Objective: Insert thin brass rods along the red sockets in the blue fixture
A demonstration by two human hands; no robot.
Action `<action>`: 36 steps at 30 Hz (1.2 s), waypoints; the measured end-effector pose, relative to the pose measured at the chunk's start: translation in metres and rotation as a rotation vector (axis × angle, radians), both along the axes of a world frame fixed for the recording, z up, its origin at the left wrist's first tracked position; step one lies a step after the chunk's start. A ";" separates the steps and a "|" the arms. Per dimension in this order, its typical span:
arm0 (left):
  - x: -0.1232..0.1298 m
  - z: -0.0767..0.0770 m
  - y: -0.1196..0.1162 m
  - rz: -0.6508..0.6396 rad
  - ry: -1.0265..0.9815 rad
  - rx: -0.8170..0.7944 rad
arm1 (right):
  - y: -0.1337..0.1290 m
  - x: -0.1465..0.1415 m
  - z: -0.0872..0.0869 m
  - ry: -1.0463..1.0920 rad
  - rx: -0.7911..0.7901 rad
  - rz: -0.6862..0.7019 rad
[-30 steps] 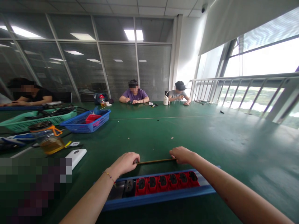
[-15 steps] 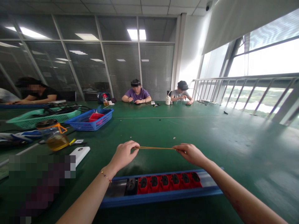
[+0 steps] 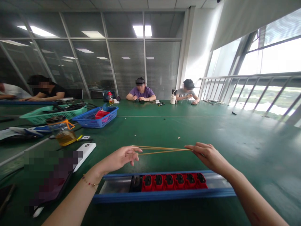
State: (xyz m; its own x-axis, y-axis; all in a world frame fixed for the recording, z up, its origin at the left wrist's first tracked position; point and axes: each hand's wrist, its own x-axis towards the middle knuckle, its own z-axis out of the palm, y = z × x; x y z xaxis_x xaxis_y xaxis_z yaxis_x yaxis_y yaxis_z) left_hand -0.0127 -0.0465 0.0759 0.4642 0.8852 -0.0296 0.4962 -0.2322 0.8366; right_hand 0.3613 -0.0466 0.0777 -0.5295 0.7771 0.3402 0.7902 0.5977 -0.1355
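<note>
A tan rubber band (image 3: 164, 148) is stretched level above the table between my two hands. Its strands fan out towards my left hand (image 3: 127, 156), which has its fingers partly spread and the strands looped over them. At the other end my right hand (image 3: 207, 153) pinches the strands together between thumb and fingers. Just below the hands lies a blue-edged metal power strip (image 3: 218, 184). Along its middle runs a row of several red sockets (image 3: 175, 182) with black centres, and a black socket (image 3: 135, 182) sits at their left end.
To the left are a white-ended device (image 3: 86, 153), a jar of amber liquid (image 3: 64, 135), a blue basket (image 3: 103, 121) and a green basket (image 3: 37, 116). Several people sit at the far side, one in a purple shirt (image 3: 141, 93). A railing (image 3: 251, 91) runs along the right.
My hands have moved farther apart. My left fingers have opened, and the strands now spread around them instead of lying close together. The view has shifted slightly.
</note>
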 end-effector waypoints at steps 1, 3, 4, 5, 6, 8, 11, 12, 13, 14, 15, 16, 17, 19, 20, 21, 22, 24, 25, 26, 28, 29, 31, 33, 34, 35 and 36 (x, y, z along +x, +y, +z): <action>0.002 0.001 -0.001 0.003 -0.056 -0.042 | 0.000 0.001 0.000 -0.008 0.008 -0.008; 0.009 0.003 -0.005 0.045 -0.129 -0.076 | 0.000 0.003 -0.001 -0.053 0.049 -0.040; 0.013 0.005 -0.007 0.075 -0.145 -0.080 | 0.000 0.003 -0.001 -0.081 0.075 -0.055; 0.017 0.007 -0.009 0.102 -0.151 -0.083 | -0.001 0.003 -0.001 -0.108 0.099 -0.062; 0.021 0.009 -0.010 0.128 -0.151 -0.085 | -0.001 0.003 -0.001 -0.131 0.114 -0.060; 0.026 0.011 -0.013 0.172 -0.130 -0.091 | -0.002 0.002 -0.001 -0.150 0.117 -0.035; 0.028 0.013 -0.015 0.169 -0.053 -0.080 | -0.003 -0.002 -0.001 -0.154 0.109 -0.007; 0.028 0.013 -0.015 0.147 -0.027 -0.068 | -0.004 -0.004 -0.001 -0.160 0.112 -0.008; 0.028 0.013 -0.016 0.118 -0.006 -0.057 | -0.005 -0.006 -0.001 -0.170 0.116 -0.010; 0.028 0.013 -0.017 0.093 0.004 -0.045 | -0.007 -0.010 -0.002 -0.183 0.118 -0.017; 0.029 0.013 -0.018 0.075 0.002 -0.038 | -0.008 -0.013 -0.003 -0.196 0.122 -0.031; 0.030 0.013 -0.019 0.064 -0.005 -0.040 | -0.010 -0.017 -0.004 -0.208 0.125 -0.050; 0.031 0.013 -0.020 0.056 -0.013 -0.050 | -0.012 -0.021 -0.005 -0.217 0.128 -0.071; 0.033 0.014 -0.022 0.052 -0.020 -0.074 | -0.015 -0.027 -0.005 -0.226 0.121 -0.102; 0.033 0.015 -0.023 0.056 -0.018 -0.075 | -0.017 -0.029 -0.004 -0.220 0.112 -0.107; 0.033 0.016 -0.024 0.058 -0.013 -0.067 | -0.019 -0.029 -0.001 -0.206 0.099 -0.103; 0.031 0.018 -0.024 0.062 -0.007 -0.048 | -0.020 -0.027 0.003 -0.182 0.079 -0.094; 0.026 0.022 -0.026 0.070 0.010 -0.005 | -0.023 -0.020 0.012 -0.110 0.002 -0.069; 0.023 0.024 -0.026 0.074 0.020 0.006 | -0.024 -0.015 0.018 -0.065 -0.059 -0.058; 0.019 0.026 -0.026 0.077 0.028 0.009 | -0.026 -0.009 0.023 -0.021 -0.138 -0.044; 0.014 0.029 -0.027 0.080 0.032 0.008 | -0.027 0.003 0.031 0.079 -0.291 -0.021; 0.012 0.029 -0.027 0.078 0.028 0.009 | -0.028 0.007 0.034 0.129 -0.353 -0.017; 0.011 0.030 -0.027 0.071 0.012 0.012 | -0.029 0.014 0.038 0.216 -0.428 -0.035; 0.013 0.031 -0.028 0.063 0.006 0.014 | -0.029 0.016 0.038 0.279 -0.462 -0.080; 0.014 0.031 -0.028 0.057 0.010 0.015 | -0.029 0.015 0.038 0.312 -0.465 -0.107; 0.015 0.032 -0.029 0.051 0.018 0.017 | -0.028 0.014 0.037 0.351 -0.463 -0.129; 0.016 0.033 -0.029 0.045 0.028 0.021 | -0.028 0.013 0.036 0.397 -0.453 -0.149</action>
State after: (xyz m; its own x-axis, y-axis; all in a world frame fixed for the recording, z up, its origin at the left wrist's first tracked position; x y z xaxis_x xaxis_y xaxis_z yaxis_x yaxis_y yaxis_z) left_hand 0.0036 -0.0759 0.1086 0.4231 0.9058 -0.0232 0.5294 -0.2263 0.8176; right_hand 0.3741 -0.0741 0.1138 -0.3050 0.9462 0.1078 0.6979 0.2992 -0.6507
